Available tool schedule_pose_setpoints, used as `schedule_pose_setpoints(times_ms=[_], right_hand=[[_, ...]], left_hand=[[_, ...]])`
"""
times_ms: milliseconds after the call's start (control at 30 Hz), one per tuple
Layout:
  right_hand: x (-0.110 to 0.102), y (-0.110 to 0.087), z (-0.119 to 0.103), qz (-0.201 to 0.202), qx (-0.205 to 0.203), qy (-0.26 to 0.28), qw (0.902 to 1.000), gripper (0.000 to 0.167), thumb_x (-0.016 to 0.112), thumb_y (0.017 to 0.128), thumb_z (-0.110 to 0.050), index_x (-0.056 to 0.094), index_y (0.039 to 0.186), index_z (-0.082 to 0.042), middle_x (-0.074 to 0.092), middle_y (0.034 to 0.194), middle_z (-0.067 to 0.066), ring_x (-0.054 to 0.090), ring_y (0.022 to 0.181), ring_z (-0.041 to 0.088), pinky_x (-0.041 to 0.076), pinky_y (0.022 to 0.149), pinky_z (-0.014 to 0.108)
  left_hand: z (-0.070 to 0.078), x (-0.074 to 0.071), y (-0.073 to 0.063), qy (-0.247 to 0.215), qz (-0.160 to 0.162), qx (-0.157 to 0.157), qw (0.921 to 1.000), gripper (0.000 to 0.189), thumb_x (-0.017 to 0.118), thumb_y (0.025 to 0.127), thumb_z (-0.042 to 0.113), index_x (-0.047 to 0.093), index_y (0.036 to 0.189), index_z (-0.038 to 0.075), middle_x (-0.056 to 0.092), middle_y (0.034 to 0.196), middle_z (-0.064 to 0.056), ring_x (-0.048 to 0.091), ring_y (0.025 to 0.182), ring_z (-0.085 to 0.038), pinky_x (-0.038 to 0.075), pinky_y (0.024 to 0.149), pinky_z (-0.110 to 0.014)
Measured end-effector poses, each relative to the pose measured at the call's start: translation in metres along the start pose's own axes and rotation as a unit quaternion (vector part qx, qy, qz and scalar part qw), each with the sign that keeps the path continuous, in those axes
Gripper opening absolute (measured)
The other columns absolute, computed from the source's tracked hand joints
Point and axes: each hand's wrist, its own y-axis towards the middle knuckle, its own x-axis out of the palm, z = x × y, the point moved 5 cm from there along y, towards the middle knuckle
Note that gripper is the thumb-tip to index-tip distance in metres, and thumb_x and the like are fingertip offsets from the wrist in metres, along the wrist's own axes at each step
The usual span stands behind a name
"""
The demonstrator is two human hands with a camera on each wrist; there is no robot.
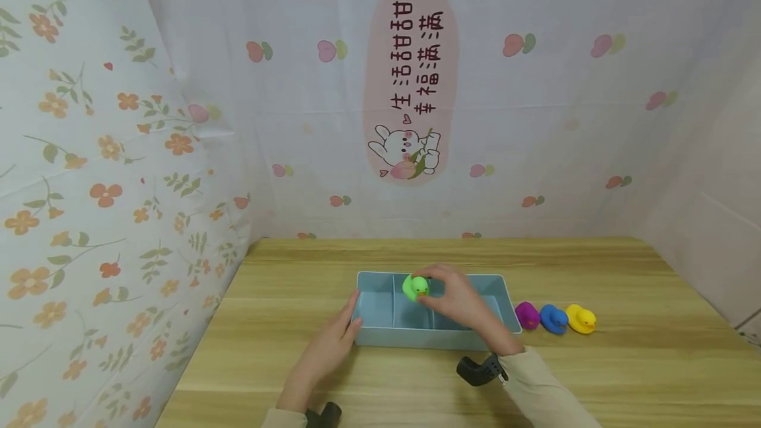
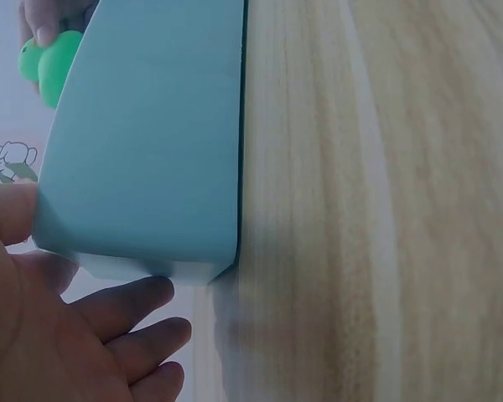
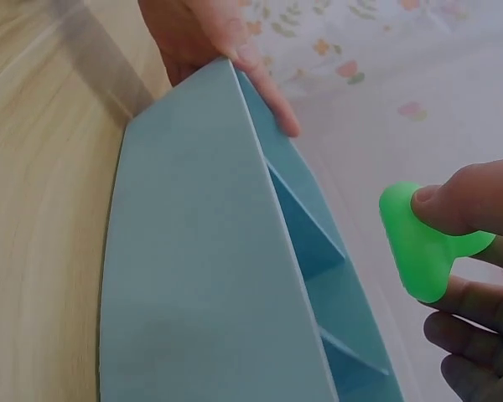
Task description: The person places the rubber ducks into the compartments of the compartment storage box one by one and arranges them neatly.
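Observation:
A green toy duck (image 1: 414, 287) is pinched between the thumb and fingers of my right hand (image 1: 454, 296). It is held over the middle of a blue-grey divided box (image 1: 416, 337). In the right wrist view the green duck (image 3: 419, 251) hangs beside the box's open top, apart from its walls. At the box's left end, my left hand (image 1: 327, 349) touches the end wall and near corner with fairly straight fingers. The left wrist view shows that hand (image 2: 59, 327) against the box's end (image 2: 151, 167), its lower fingers spread loosely.
Just right of the box, a purple duck (image 1: 527, 316), a blue duck (image 1: 554, 319) and a yellow duck (image 1: 581, 319) stand in a row on the wood-grain table (image 1: 642, 362). A patterned cloth (image 1: 309, 117) hangs behind the table and along its left side.

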Motion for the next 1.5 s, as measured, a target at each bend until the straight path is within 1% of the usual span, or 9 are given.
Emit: schedule_pose_setpoints(times_ms=[233,467,667,833,967,1233,1333,1433,1500], right_hand=[[0.011,0.01,-0.011,-0.02,-0.013,0.004,0.9997,0.035,0.078,0.078,-0.012,0.069,0.112,-0.01,0.067,0.112,0.007,0.059,0.108,0.032,0.05,0.088,0.054],[0.021,0.014,-0.016,-0.016,-0.026,-0.001,0.9995,0.034,0.079,0.076,-0.01,0.07,0.108,-0.011,0.067,0.108,0.006,0.059,0.104,0.029,0.051,0.085,0.048],[0.034,0.02,-0.02,-0.018,-0.031,-0.009,0.9993,0.034,0.079,0.076,-0.012,0.07,0.108,-0.012,0.068,0.109,0.006,0.061,0.104,0.028,0.052,0.086,0.048],[0.044,0.025,-0.024,-0.037,-0.026,-0.001,0.999,0.033,0.078,0.077,-0.012,0.069,0.109,-0.01,0.068,0.111,0.007,0.06,0.106,0.028,0.051,0.088,0.048],[0.052,0.028,-0.027,-0.053,-0.03,-0.006,0.9981,0.03,0.076,0.079,-0.013,0.068,0.109,-0.008,0.067,0.11,0.008,0.059,0.104,0.027,0.05,0.085,0.046],[0.068,0.032,-0.025,-0.057,-0.055,-0.057,0.9953,0.023,0.075,0.079,-0.015,0.069,0.1,-0.009,0.068,0.098,0.001,0.056,0.091,0.016,0.046,0.078,0.035],[0.073,0.033,-0.025,-0.05,-0.056,-0.092,0.9929,0.024,0.075,0.077,-0.018,0.07,0.099,-0.011,0.069,0.097,0.001,0.057,0.096,0.021,0.046,0.085,0.043],[0.078,0.034,-0.025,-0.049,-0.05,-0.134,0.9885,0.024,0.075,0.077,-0.021,0.07,0.1,-0.016,0.069,0.1,0.0,0.055,0.103,0.024,0.04,0.094,0.055],[0.08,0.034,-0.025,-0.049,-0.047,-0.159,0.985,0.023,0.075,0.076,-0.022,0.07,0.099,-0.018,0.069,0.101,-0.001,0.054,0.103,0.024,0.035,0.096,0.06]], left_hand=[[0.0,-0.002,-0.001,0.011,0.007,0.011,0.9999,0.057,0.036,0.104,0.035,0.018,0.154,0.015,0.031,0.153,-0.018,0.033,0.139,-0.039,0.029,0.112,-0.057],[0.002,-0.001,-0.001,0.01,0.005,0.033,0.9994,0.059,0.033,0.104,0.04,0.018,0.154,0.012,0.031,0.152,-0.019,0.033,0.139,-0.039,0.029,0.112,-0.056],[0.0,0.0,-0.001,0.005,0.006,0.033,0.9994,0.057,0.034,0.104,0.036,0.017,0.154,0.012,0.031,0.152,-0.019,0.033,0.139,-0.039,0.028,0.112,-0.057],[0.001,0.0,-0.001,0.008,0.002,0.03,0.9995,0.057,0.034,0.105,0.035,0.017,0.154,0.012,0.031,0.152,-0.02,0.033,0.138,-0.041,0.029,0.111,-0.059],[0.001,0.0,-0.001,0.005,-0.001,0.024,0.9997,0.057,0.034,0.105,0.034,0.015,0.154,0.014,0.029,0.153,-0.02,0.032,0.138,-0.042,0.029,0.11,-0.06],[-0.001,0.002,-0.002,-0.007,-0.004,0.023,0.9997,0.057,0.033,0.105,0.033,0.014,0.155,0.014,0.028,0.154,-0.02,0.031,0.139,-0.041,0.029,0.111,-0.06],[-0.001,0.002,-0.001,-0.007,-0.005,0.017,0.9998,0.056,0.034,0.105,0.033,0.014,0.155,0.015,0.028,0.154,-0.018,0.031,0.139,-0.04,0.028,0.111,-0.058],[-0.002,0.002,-0.001,-0.008,-0.004,0.017,0.9998,0.056,0.034,0.105,0.033,0.014,0.155,0.015,0.028,0.154,-0.018,0.031,0.139,-0.04,0.029,0.111,-0.059],[-0.001,0.002,-0.001,-0.011,-0.005,0.019,0.9997,0.057,0.034,0.105,0.033,0.014,0.155,0.015,0.027,0.155,-0.018,0.031,0.139,-0.04,0.029,0.111,-0.059]])
